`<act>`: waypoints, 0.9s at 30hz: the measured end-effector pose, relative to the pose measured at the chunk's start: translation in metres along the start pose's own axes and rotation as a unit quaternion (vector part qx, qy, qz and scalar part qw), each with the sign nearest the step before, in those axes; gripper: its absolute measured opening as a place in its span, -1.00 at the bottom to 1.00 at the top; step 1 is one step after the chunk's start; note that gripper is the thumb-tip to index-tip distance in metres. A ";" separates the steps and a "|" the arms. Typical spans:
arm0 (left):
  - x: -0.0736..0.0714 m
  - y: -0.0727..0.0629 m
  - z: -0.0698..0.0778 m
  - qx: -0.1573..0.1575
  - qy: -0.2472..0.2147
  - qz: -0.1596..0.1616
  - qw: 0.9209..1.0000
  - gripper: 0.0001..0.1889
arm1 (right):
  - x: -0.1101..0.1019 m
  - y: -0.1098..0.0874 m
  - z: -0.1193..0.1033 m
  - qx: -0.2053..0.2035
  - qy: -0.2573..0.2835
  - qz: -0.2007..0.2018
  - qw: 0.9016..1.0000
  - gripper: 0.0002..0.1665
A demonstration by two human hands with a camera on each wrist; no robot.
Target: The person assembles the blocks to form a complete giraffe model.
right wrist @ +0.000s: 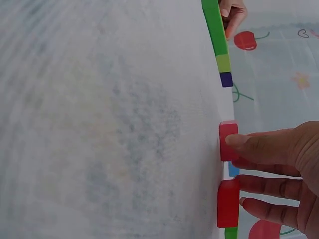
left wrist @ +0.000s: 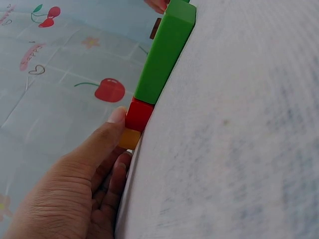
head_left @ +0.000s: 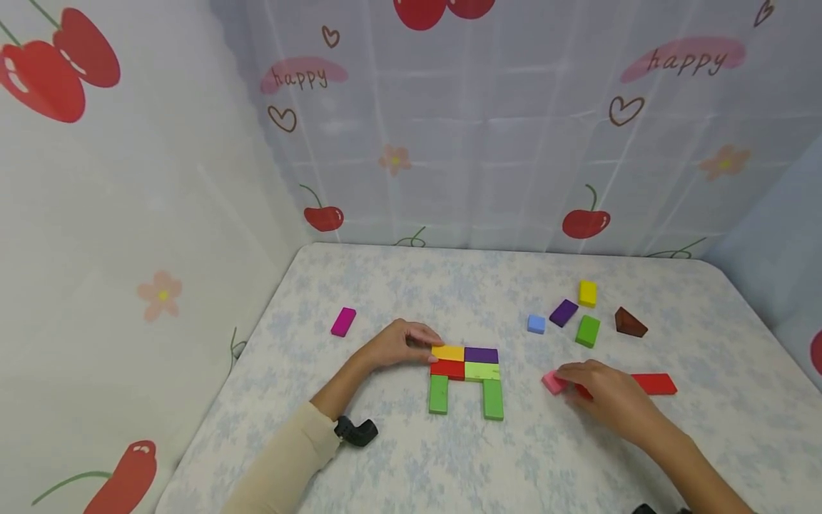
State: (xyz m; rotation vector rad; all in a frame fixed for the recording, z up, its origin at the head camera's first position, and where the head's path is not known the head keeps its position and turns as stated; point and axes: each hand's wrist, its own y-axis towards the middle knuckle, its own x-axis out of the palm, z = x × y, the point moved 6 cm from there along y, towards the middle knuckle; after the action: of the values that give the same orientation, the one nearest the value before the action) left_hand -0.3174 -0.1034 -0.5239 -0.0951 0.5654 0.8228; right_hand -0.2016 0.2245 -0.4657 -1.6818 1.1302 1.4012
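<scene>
1. Near the middle of the head view, the left hand (head_left: 393, 345) has its thumb and index finger bent about the left end of an orange-yellow block (head_left: 448, 353); its thumb tip also meets the red block (head_left: 447, 369) just below. Whether it pinches or merely touches them cannot be told.
2. Right of center, the right hand (head_left: 606, 396) pinches a pink block (head_left: 552, 383) between thumb and fingers, well apart from the joined blocks. A long red block (head_left: 656, 384) lies partly hidden beneath this hand.
3. The joined blocks sit at center: orange-yellow beside a purple block (head_left: 481, 355) on top, red beside a lime block (head_left: 481, 371) underneath, then a left green block (head_left: 439, 396) and a right green block (head_left: 493, 401) extending downward like two legs.
4. Upper right of these lie a small blue block (head_left: 536, 324), a dark purple block (head_left: 564, 313), a yellow block (head_left: 587, 293), a loose green block (head_left: 587, 331) and a brown block (head_left: 631, 323).
5. Left of center, a magenta block (head_left: 343, 322) lies alone on the patterned tabletop (head_left: 385, 285).
6. A cherry-printed curtain (head_left: 462, 143) fills the upper frame.
</scene>
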 end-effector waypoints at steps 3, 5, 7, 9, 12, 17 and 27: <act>0.000 0.000 0.002 -0.004 0.001 0.000 1.000 -0.64 | 0.001 0.004 -0.002 -0.008 0.003 0.001 1.000 -0.45; 0.000 -0.002 0.007 -0.001 0.000 0.000 1.000 -0.64 | 0.001 0.006 -0.003 -0.016 0.006 0.004 1.000 -0.46; -0.001 -0.003 0.015 0.005 -0.001 -0.003 1.000 -0.64 | 0.001 0.008 -0.004 -0.022 0.011 0.005 1.000 -0.47; -0.002 -0.005 0.025 0.011 -0.005 -0.007 1.000 -0.64 | 0.001 0.009 -0.005 -0.025 0.015 0.005 1.000 -0.51; -0.004 -0.007 0.034 0.016 -0.007 -0.010 1.000 -0.66 | 0.001 0.012 -0.006 -0.025 0.017 0.005 1.000 -0.58; -0.006 -0.007 0.034 0.015 -0.001 -0.006 1.000 -0.66 | -0.001 0.017 -0.009 -0.033 0.011 0.009 0.999 -0.62; 0.001 0.001 -0.001 0.002 0.008 -0.002 1.000 -0.64 | -0.018 0.016 -0.025 -0.061 -0.008 0.056 0.997 -0.59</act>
State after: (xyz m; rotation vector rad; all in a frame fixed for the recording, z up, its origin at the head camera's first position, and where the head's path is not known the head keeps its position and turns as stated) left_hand -0.3176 -0.1026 -0.5249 -0.0992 0.5828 0.8178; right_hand -0.2066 0.1990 -0.4428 -1.7101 1.1654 1.5787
